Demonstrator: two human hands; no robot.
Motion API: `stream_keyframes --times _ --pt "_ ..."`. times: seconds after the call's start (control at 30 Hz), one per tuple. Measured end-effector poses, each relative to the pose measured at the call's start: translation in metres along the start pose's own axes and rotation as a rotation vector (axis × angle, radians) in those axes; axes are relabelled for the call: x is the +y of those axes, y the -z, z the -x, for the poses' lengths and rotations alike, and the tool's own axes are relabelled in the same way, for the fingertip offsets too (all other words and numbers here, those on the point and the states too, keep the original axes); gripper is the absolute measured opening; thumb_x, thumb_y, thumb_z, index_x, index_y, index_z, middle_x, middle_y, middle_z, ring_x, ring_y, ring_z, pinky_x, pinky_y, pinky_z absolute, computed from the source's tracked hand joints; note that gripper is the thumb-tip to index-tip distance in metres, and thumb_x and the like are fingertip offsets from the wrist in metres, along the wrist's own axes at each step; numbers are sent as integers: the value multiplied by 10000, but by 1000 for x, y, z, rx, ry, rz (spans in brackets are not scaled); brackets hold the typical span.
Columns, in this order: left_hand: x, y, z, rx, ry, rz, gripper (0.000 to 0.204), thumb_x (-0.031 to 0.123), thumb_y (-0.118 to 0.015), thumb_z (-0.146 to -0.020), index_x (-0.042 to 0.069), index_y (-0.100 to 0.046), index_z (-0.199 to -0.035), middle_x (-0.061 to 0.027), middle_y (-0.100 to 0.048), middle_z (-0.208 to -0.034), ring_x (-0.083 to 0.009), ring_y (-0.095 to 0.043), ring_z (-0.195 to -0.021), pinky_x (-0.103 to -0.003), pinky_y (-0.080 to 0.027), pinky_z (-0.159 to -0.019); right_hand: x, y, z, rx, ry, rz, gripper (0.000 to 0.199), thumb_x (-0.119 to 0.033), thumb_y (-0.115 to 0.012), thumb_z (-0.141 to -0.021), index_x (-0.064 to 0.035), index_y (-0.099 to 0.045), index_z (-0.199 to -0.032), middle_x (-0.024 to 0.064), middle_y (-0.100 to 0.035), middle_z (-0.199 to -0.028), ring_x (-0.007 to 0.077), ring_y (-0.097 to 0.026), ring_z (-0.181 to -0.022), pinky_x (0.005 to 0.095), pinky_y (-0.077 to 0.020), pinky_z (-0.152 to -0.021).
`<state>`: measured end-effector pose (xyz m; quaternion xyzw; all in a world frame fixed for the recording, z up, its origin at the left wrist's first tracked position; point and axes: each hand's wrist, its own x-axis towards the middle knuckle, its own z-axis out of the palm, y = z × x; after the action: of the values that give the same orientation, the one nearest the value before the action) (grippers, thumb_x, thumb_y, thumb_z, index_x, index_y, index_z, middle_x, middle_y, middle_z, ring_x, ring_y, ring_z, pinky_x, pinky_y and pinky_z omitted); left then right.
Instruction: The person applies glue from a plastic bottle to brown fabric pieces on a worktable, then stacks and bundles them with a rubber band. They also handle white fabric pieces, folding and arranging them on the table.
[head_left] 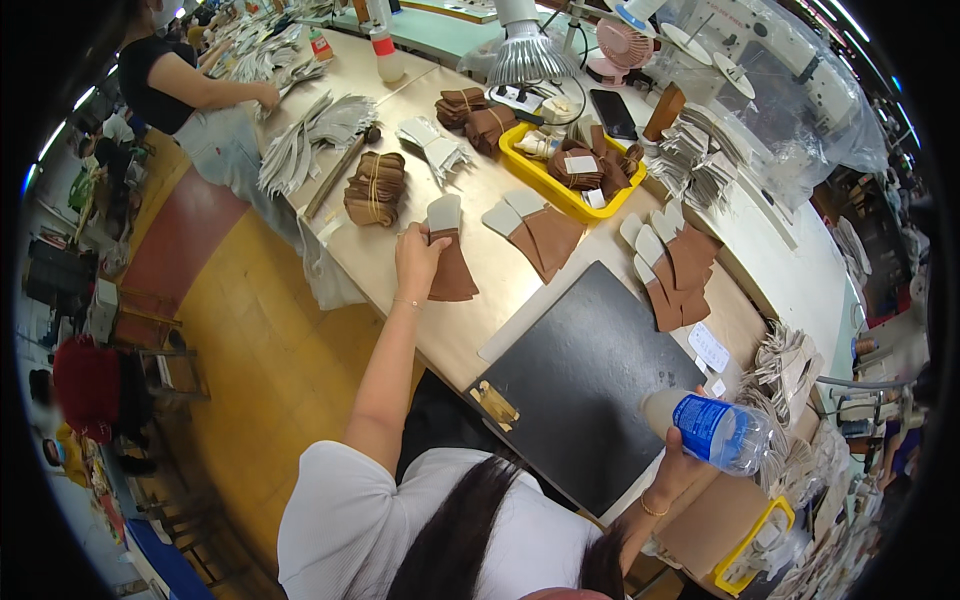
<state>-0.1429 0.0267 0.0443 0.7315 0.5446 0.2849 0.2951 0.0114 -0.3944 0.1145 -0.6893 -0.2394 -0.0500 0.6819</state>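
Observation:
My right hand (678, 468) is wrapped round a clear plastic bottle (708, 428) with a blue label. The bottle is tilted, its whitish end over the right edge of a black board (590, 375). My left hand (418, 258) reaches out over the table, its fingers closed at the edge of a brown piece with a pale grey rounded end (453, 268). Similar brown-and-grey pieces lie fanned out in one group (538, 238) and in another group (672, 265) farther right. Beyond my left hand sits a tied bundle of brown pieces (376, 188).
A yellow basket (590, 208) with brown bundles stands at the back, near a lamp (530, 50), a phone (613, 114) and a pink fan (625, 48). A hammer-like tool (340, 172) lies by pale stacks (320, 135). Another person (190, 85) works at the far left.

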Motion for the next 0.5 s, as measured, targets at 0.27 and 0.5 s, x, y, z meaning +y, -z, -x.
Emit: stream_keyframes --times 0.27,0.5 --pt "6 0 8 94 -145 -149 218 107 -743 -739 -19 -622 -871 -197 -623 -868 -361 -590 -881 -420 -465 -765 2 10 10 -6 -69 19 959 -312 -856 -703 32 -283 -1391 230 -534 -1284 317 -527 -1183 410 -413 -1024" --pt "-6 17 -9 -237 68 183 164 90 -700 -790 -21 -632 -890 -138 -663 -902 -231 -635 -698 -340 -497 -616 4 14 12 -58 -95 49 900 -271 -846 -718 49 -319 -1374 242 -518 -1303 331 -524 -1195 424 -413 -1028"
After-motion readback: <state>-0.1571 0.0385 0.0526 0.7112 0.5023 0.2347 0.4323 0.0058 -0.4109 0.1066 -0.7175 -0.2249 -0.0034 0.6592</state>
